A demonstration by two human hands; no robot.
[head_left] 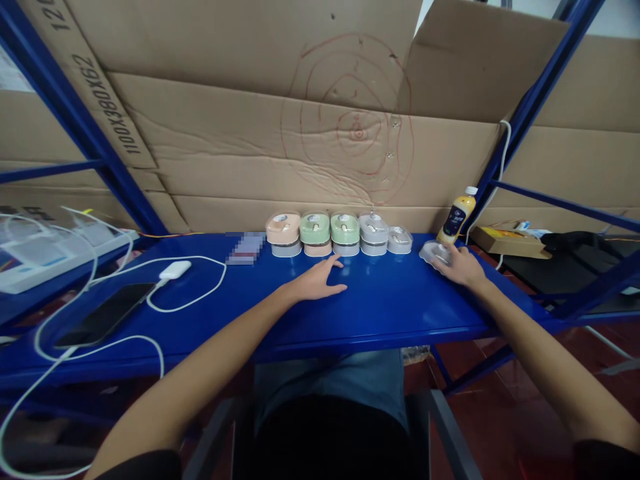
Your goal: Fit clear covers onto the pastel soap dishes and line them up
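Lidded boxes, nine, in a row of five places along the cardboard (220, 173): one peach box (283, 229) over a grey one; one green box (315, 229) over a peach one; a second green box (345, 229) over a grey one; one grey box (373, 228) over another grey; one small grey box (399, 241), single, at the right end. Clear grey piece (433, 253), one, low on the table to the right of the row, gripped in the fingers of my right hand (461, 267). My left hand (317, 279), one, holds nothing: fingers spread, thumb apart, the fingertips just before the second green stack; whether they touch it I cannot tell. Bottle (456, 217), one, yellow with dark label and white cap, upright just behind the clear grey piece and blocking the way directly past it. Flat item (246, 249), one, blurred, left of the peach stack. Dark phone (107, 315), one, and white plug-like block (175, 269), one, joined to white cable (213, 260) looping over the table's left part. Blue table (385, 307), one: open surface between my hands, reaching forward of the row to the near edge by my lap; cardboard bounds the back, blue posts the two sides.
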